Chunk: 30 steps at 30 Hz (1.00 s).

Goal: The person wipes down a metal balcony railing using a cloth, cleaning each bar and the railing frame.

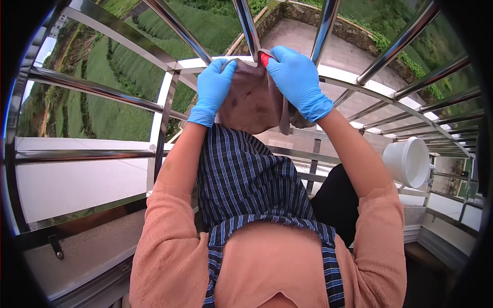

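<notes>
Metal railing [339,73] runs all round, white bucket [414,161] off to the R side. Stained grey cloth [247,100] hangs at the rail up front; L hand [214,88] grips one edge, R hand [299,79] pinches cloth w/ a red bit [265,59].

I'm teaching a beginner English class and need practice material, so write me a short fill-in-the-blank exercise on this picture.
The left hand and right hand are gloved in the colour ____. Both grip a stained, brownish ____. The white bucket is on the ____ side of the picture. Over the pink top hangs a dark checked ____.

Missing words: blue; cloth; right; apron.
</notes>
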Each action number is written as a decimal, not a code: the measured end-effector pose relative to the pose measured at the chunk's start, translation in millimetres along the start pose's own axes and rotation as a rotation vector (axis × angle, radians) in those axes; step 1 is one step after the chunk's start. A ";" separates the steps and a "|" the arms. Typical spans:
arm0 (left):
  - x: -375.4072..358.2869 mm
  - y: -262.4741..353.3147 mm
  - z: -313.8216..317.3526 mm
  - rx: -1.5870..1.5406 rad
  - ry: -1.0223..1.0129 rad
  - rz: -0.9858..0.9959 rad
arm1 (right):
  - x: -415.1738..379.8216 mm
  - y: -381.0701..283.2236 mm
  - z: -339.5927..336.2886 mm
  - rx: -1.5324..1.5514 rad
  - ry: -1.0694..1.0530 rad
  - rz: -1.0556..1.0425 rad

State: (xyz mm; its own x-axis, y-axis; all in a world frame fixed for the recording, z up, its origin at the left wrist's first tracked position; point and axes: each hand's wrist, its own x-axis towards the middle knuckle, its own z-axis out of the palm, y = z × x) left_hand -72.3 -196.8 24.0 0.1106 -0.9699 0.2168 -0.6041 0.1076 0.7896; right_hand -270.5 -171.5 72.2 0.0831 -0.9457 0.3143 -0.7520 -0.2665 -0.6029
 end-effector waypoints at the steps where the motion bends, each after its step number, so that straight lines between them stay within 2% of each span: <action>1: -3.6 0.7 -1.4 0.022 -0.023 -0.025 | 9.8 -6.6 8.3 -0.034 0.083 -0.041; 4: -17.2 -2.6 -3.3 0.064 -0.128 -0.028 | 46.8 14.5 27.2 -0.211 -0.012 0.006; 6: -24.9 -4.2 -4.7 -0.002 -0.255 -0.032 | 71.9 25.8 40.5 -0.275 -0.203 0.096; 7: -26.8 -3.2 -4.1 -0.099 -0.376 -0.114 | 78.5 31.2 46.5 -0.284 -0.227 0.028; 8: -30.3 -3.2 -0.9 -0.135 -0.402 -0.097 | 86.0 29.3 44.4 -0.306 -0.321 0.016; 10: -24.4 -0.9 9.5 -0.224 -0.433 -0.031 | 95.0 35.9 53.0 -0.321 -0.230 -0.049; 14: -2.9 -10.6 27.0 -0.285 -0.476 0.000 | 120.1 46.9 67.2 -0.364 -0.314 -0.041; 16: -3.3 -11.3 33.9 -0.346 -0.433 0.010 | 127.3 54.4 74.7 -0.370 -0.326 -0.077; 20: -13.8 -14.2 36.5 -0.502 -0.382 -0.008 | 119.3 47.4 62.8 -0.353 -0.209 0.047; 22: -20.0 -27.3 38.0 -0.522 -0.361 -0.014 | 110.7 37.6 51.1 -0.470 -0.194 0.057; 25: -22.0 -76.9 49.5 -0.410 -0.466 -0.119 | 88.0 41.3 43.6 -0.501 -0.153 0.066; 28: -34.6 -73.5 34.4 -0.319 -0.480 -0.117 | 55.9 34.5 36.7 -0.460 0.004 -0.047; 29: -36.5 -79.8 34.9 -0.269 -0.467 -0.134 | 50.9 38.6 43.2 -0.451 0.133 -0.234; 30: -33.9 -80.4 33.3 -0.226 -0.456 -0.116 | 49.2 41.1 44.5 -0.458 0.166 -0.288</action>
State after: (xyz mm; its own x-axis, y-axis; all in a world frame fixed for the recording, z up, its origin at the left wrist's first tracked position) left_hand -53.8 -179.9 -65.9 -0.2187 -0.9693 -0.1123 -0.4177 -0.0110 0.9085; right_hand -268.2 -237.3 30.3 0.2506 -0.7951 0.5522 -0.9242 -0.3664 -0.1081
